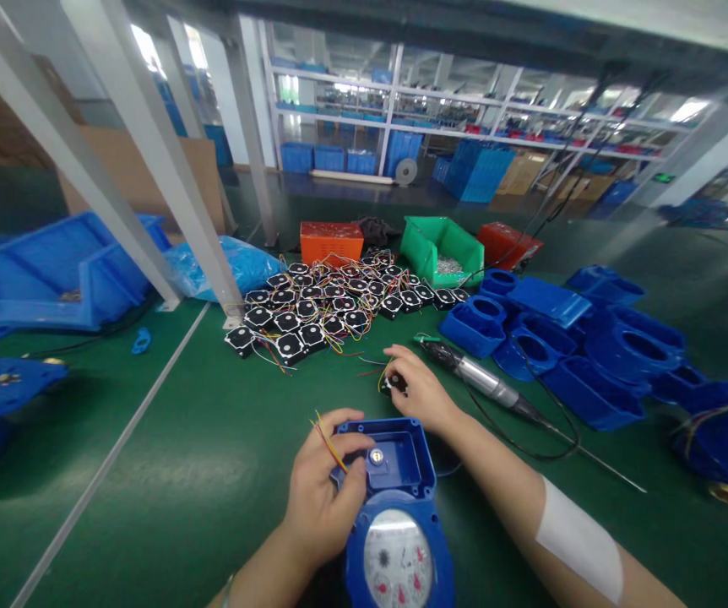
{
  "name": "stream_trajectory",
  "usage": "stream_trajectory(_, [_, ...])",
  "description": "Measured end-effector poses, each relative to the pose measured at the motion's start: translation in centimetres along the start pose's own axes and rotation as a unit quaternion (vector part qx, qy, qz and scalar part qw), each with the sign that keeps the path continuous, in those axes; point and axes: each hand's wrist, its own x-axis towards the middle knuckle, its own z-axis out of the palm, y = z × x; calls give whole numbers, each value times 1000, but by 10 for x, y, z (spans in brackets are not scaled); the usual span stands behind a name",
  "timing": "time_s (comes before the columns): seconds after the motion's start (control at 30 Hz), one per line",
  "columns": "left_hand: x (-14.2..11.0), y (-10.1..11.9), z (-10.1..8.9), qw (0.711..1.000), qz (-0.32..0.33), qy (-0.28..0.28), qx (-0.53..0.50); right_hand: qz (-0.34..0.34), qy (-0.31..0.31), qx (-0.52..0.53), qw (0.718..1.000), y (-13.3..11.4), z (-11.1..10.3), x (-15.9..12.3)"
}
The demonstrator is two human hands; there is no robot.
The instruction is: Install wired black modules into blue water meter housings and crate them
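A blue water meter [432, 540] lies in front of me, its round dial with red pointers facing up. Its box-shaped compartment [402, 452] is uncovered, showing a round metal piece inside. My left hand [323, 481] grips the compartment's left side, with red and yellow wires [328, 443] sticking up between thumb and forefinger. Beyond the compartment, my right hand [424, 393] closes its fingers around a small black module with a white edge [394, 384]; thin wires trail from it. An electric screwdriver [487, 382] lies on the green surface just right of that hand.
Several black modules with wires [306, 308] are heaped ahead. Behind them stand an orange box [331, 242] and a green bin [424, 249] of small metal parts. Blue plastic housings [623, 346] pile up at right. A blue bin [40, 279] and metal posts [167, 160] stand at left.
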Motion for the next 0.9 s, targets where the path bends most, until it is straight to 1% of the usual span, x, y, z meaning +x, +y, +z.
stream_trajectory(0.07, [-1,0,0,1000,-3,-5,3,62,41,-19,997,-2,-3,-6])
stream_trajectory(0.13, [-1,-1,0,1000,-11,-12,3,134,50,-51,988,-6,-4,-7])
stream_trajectory(0.2, [-2,-2,0,1000,-17,-16,-1,189,14,-72,979,-9,-4,-4])
stream_trajectory(0.27, [-2,-3,1,1000,-17,-13,-5,210,-29,-67,975,-12,-4,1])
stream_trajectory(0.37, [-1,-5,2,1000,-4,-3,-4,184,-59,-32,981,-12,-5,7])
stream_trajectory(0.47, [-1,-5,2,1000,-1,-3,6,143,-67,-1,988,-10,-5,8])
stream_trajectory(0.63, [-1,-2,2,999,-35,-4,14,136,-50,20,989,-7,-1,5])
stream_trajectory(0.7, [-1,-3,2,999,-41,0,10,134,-37,26,990,-8,-4,5])
stream_trajectory(0.8, [-1,-8,2,998,-59,15,-16,118,-11,38,992,-14,-22,7])
stream_trajectory(0.83, [0,-9,2,997,-70,21,-31,105,3,45,993,-18,-32,6])
stream_trajectory(0.9, [2,-12,2,993,-92,31,-72,58,38,62,996,-28,-53,4])
